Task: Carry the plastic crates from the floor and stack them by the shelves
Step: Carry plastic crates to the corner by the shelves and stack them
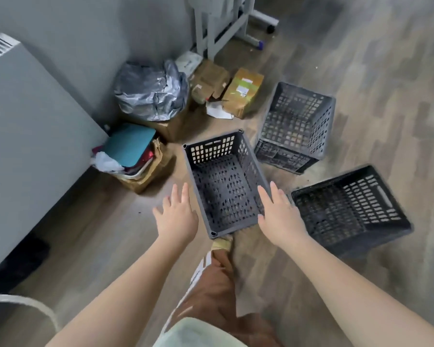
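Three dark grey perforated plastic crates lie on the wooden floor. The nearest crate stands upright and empty right in front of me. My left hand hovers open just off its left wall. At the crate's right rim, my right hand is open with spread fingers, its fingertips touching or nearly touching the rim. A second crate lies tipped on its side further back. The third crate sits tilted to the right of my right hand.
A grey cabinet fills the left side. Against the wall are a silver plastic bag, cardboard boxes and a box of clutter with a teal lid. A white metal frame stands at the back. My foot is under the nearest crate.
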